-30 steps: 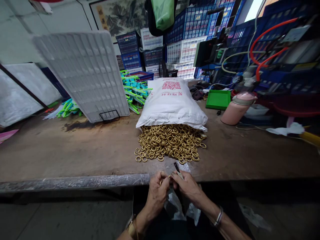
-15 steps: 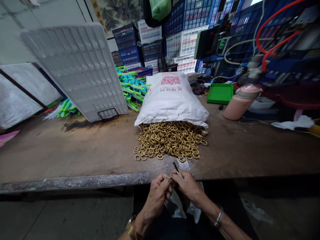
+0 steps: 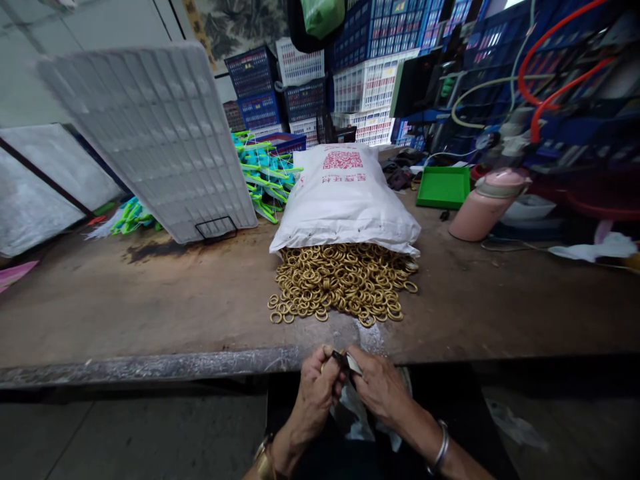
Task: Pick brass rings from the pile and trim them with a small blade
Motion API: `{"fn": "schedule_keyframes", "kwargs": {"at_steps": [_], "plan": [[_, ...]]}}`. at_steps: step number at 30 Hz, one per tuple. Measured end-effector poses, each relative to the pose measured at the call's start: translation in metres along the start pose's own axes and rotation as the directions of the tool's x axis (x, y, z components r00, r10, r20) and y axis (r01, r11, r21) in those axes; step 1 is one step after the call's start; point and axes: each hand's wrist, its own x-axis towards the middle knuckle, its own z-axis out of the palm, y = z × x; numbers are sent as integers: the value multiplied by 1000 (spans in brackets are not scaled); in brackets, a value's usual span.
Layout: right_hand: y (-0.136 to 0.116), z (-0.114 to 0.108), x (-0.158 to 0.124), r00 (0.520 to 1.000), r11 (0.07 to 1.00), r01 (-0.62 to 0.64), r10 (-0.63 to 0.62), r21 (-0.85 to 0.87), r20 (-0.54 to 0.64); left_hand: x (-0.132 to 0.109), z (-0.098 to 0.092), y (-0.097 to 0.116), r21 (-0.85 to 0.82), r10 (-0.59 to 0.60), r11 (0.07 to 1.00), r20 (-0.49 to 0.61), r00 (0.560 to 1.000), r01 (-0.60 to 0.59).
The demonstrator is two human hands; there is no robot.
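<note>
My left hand (image 3: 316, 387) is closed in a pinch at the table's front edge. A thin golden edge shows at its fingertips and looks like one of the golden rings, though the fingers hide most of it. My right hand (image 3: 381, 388) is closed round a slim tool (image 3: 353, 364) with a dark end and a pale, metal-looking part; its exact kind is unclear. The dark end reaches to the left fingertips. Just beyond both hands lies a heap of golden rings (image 3: 345, 280), spilling from the mouth of a white sack (image 3: 350, 200) with red print.
A ribbed light-grey panel (image 3: 155, 140) leans upright at left, beside green and turquoise plastic pieces (image 3: 265, 173). To the right stand a green tray (image 3: 443, 187) and a pink bottle (image 3: 487, 207). Stacked crates (image 3: 370, 80) fill the back. The wooden table (image 3: 150, 313) ends before my lap.
The tool in my right hand has swung down from pointing up and away, so its dark end now meets the left fingertips. Both hands stay close together.
</note>
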Motion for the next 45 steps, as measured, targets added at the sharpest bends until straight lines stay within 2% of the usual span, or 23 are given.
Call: {"fn": "schedule_keyframes", "kwargs": {"at_steps": [6,12,15,20,26,29,32,35,39,42,45], "plan": [[-4,-1,0,1000,994,10,-8,-111,24,-3,-1,-1,8,52,999,-6,999,-52],[9,-9,1,993,975,-97,82,-198,-80,-21,5,11,-13,12,1000,78,997,-11],[10,-14,1,993,991,-89,81,-99,-82,-22,5,13,-77,40,997,117,992,-32],[1,-10,-3,1000,990,3,-1,139,-16,-16,0,5,-75,88,994,88,992,-81],[-5,-9,-9,997,981,57,-66,186,43,-17,-2,4,-44,60,997,70,996,-57],[-9,-12,-10,997,994,56,-60,89,46,-17,-3,6,-45,50,998,65,997,-47],[-6,-14,-9,1000,994,17,-18,-107,-12,-18,-3,4,-68,32,997,76,997,-27],[7,-20,-4,992,972,-42,13,-232,-125,-19,-1,0,-122,-3,992,144,990,21],[30,-36,6,959,943,-167,87,-288,-270,-15,4,-8,-144,-78,983,246,966,116],[46,-46,15,928,938,-228,128,-262,-351,-3,11,-17,-126,-195,964,270,943,235],[59,-44,23,893,932,-273,153,-239,-424,11,20,-28,-69,-306,940,266,914,335]]}}
